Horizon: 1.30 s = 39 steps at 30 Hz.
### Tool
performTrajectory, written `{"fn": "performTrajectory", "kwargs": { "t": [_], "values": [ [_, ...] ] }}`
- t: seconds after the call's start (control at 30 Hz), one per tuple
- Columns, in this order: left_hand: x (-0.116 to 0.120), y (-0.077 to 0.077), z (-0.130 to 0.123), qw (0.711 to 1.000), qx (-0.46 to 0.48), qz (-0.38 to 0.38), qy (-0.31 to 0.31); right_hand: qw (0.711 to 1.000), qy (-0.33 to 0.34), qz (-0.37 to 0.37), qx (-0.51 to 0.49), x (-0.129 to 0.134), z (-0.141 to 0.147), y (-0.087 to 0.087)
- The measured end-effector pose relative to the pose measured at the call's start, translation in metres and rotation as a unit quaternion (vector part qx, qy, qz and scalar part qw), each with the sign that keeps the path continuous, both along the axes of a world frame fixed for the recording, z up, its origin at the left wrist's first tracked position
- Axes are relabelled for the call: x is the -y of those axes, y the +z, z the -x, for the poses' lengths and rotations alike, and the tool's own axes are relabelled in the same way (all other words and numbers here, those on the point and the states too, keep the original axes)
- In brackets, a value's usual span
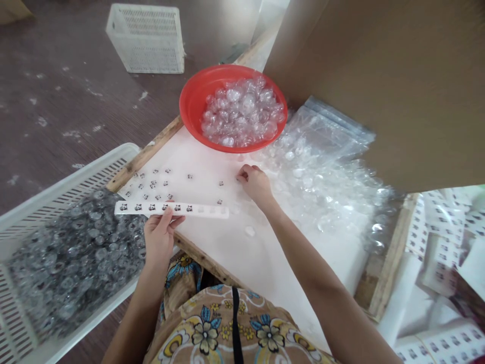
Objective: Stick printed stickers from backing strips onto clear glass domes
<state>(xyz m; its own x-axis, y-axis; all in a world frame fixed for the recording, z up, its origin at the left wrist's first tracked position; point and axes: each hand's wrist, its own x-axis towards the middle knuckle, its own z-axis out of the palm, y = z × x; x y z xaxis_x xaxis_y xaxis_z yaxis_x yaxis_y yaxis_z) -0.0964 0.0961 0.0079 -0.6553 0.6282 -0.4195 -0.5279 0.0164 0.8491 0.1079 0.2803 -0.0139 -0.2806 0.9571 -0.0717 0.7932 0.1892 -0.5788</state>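
My left hand (161,230) holds a white strip (208,211) between thumb and fingers near the table's left corner. Small dark panda-like stickers run along its left part; its right part is bare. Past the strip, several similar small pieces (152,184) lie spread on the white tabletop (212,237). My right hand (254,183) is closed in a pinch above the table, just below the red basin (193,114); a tiny dark bit shows at its fingertips, too small to name. Clear plastic domes (242,108) fill the basin.
Loose clear domes (322,192) and plastic bags (326,131) cover the table's right side. A white crate (129,151) of dark-and-clear pieces stands at left, another crate (151,40) farther back. Cardboard (397,86) rises at right, with sticker sheets (441,263) below it.
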Motion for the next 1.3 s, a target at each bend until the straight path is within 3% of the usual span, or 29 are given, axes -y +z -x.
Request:
{"fn": "performTrajectory", "kwargs": {
  "t": [0.13, 0.27, 0.47, 0.63, 0.77, 0.83, 0.93, 1.07, 1.3],
  "values": [
    [0.001, -0.001, -0.001, 1.0, -0.008, -0.001, -0.007, 1.0, -0.012, -0.006, -0.003, 0.001, 0.001, 0.0],
    [0.002, 0.0, -0.005, 1.0, -0.022, -0.006, -0.02, 0.999, -0.012, -0.031, -0.021, 0.016, 0.006, 0.014],
    [-0.001, 0.005, -0.02, 0.998, -0.043, -0.012, -0.049, 0.968, 0.182, 0.057, -0.165, 0.076, 0.039, 0.044],
    [-0.003, 0.006, -0.024, 0.997, -0.045, -0.006, -0.057, 0.968, 0.198, -0.049, -0.143, 0.105, 0.053, 0.047],
    [-0.004, 0.004, -0.022, 0.998, -0.025, -0.015, -0.05, 0.952, 0.16, -0.066, -0.253, 0.093, 0.037, 0.045],
    [-0.004, 0.003, -0.02, 0.999, -0.022, -0.021, -0.038, 0.953, 0.074, -0.026, -0.292, 0.076, 0.019, 0.043],
    [-0.004, 0.003, -0.014, 0.999, -0.025, -0.022, -0.029, 0.968, -0.037, 0.051, -0.243, 0.051, -0.011, 0.034],
    [-0.002, 0.003, -0.01, 0.999, -0.024, -0.02, -0.023, 0.982, -0.038, 0.11, -0.151, 0.038, -0.033, 0.017],
    [0.003, 0.004, -0.013, 0.999, -0.024, -0.025, -0.032, 0.993, -0.005, 0.093, -0.076, 0.046, -0.02, 0.009]
  ]
}}
